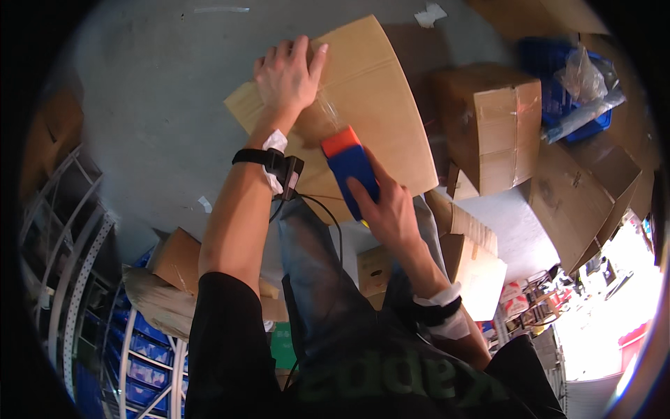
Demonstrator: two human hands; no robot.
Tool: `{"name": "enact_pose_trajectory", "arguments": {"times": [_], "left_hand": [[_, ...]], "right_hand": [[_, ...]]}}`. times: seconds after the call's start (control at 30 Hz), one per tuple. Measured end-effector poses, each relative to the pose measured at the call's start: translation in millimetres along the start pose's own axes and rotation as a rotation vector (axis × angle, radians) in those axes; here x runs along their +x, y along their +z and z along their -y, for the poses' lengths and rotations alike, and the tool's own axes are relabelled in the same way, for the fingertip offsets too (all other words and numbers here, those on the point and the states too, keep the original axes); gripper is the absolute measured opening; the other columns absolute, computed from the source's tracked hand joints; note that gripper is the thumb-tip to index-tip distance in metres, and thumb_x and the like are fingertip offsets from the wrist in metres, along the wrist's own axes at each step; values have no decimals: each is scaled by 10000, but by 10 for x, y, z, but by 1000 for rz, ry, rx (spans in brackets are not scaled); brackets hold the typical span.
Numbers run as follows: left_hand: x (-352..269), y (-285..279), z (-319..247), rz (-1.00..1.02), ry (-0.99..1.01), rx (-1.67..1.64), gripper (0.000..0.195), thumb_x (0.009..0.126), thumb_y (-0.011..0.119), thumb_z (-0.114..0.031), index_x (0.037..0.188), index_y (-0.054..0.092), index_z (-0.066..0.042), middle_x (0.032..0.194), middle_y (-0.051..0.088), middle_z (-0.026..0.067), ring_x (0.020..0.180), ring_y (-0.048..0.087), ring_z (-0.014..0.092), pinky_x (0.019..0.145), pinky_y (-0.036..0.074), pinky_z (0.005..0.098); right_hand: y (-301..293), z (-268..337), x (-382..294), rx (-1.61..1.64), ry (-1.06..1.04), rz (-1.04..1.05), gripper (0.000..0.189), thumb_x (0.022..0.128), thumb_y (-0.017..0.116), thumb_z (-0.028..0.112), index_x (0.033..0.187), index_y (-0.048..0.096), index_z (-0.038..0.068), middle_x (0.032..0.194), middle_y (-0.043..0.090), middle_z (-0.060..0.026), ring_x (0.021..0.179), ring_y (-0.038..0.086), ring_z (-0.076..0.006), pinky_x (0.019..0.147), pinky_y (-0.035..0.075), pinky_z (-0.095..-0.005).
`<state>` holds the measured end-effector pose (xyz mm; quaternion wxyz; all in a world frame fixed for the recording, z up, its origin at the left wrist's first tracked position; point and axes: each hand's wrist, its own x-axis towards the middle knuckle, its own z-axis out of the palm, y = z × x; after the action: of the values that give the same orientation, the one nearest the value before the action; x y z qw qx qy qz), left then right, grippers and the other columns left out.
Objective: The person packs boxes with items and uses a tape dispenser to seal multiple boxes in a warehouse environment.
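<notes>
A large brown cardboard box (387, 115) lies in front of me above the grey floor. My left hand (291, 73) rests on its upper left part, fingers spread and thumb apart. My right hand (384, 204) grips a blue tool with an orange-red end (349, 170), which looks like a tape dispenser. That orange-red end is at the box's surface, near a shiny strip of clear tape (328, 107). A bit of yellow shows at the tool's lower end. Both wrists wear black straps over white wrapping, and a black cable runs from the left one.
Cardboard boxes (507, 139) stand at the right, beside a blue crate (557, 78) with clear plastic in it. More cartons (180, 259) lie at the lower left, near metal shelving (89, 277) and blue bins (149, 345). Scraps (431, 14) lie on the floor.
</notes>
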<state>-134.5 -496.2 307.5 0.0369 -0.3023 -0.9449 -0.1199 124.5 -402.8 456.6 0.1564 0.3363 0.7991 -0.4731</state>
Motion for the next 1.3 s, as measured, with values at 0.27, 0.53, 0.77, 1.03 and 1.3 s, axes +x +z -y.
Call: {"name": "enact_pose_trajectory", "arguments": {"times": [0.27,0.53,0.77,1.03,1.3], "left_hand": [[-16,0,26,-34,-6,1,433,1007,504,-483,1240,639,-145,1233,627,164,1122,601,371,963,428,564],[-1142,-170,-1093,225,264,-215,643,1025,467,-447,1598,333,-191,1657,240,204,1528,218,409,1199,215,608],[-1228,-62,-1041,151,284,-133,658,1031,433,-503,1618,290,-243,1678,206,176,1536,180,424,1201,192,599],[-970,-219,-966,167,251,29,689,1049,306,-582,1638,216,-236,1707,135,131,1568,101,371,1182,150,673],[-1047,-123,-1026,233,318,-13,698,1068,291,-537,1644,180,-159,1699,96,203,1565,84,394,1199,97,637]], "right_hand": [[-211,-685,-734,88,290,80,570,910,665,323,1402,572,51,859,689,-293,807,706,-438,761,575,-424],[-147,-773,-694,99,221,-11,546,842,696,332,1334,644,99,911,704,-277,863,708,-414,803,565,-448],[-7,-851,-738,-15,164,-31,519,850,736,415,1277,685,126,909,726,-226,862,710,-396,801,576,-462],[-155,-2465,-1995,297,210,61,621,831,757,314,1416,594,181,983,721,-216,836,700,-400,753,583,-441],[890,-3227,-1568,75,379,-132,497,871,680,428,1311,649,199,931,733,-170,833,697,-401,727,561,-509]]}}
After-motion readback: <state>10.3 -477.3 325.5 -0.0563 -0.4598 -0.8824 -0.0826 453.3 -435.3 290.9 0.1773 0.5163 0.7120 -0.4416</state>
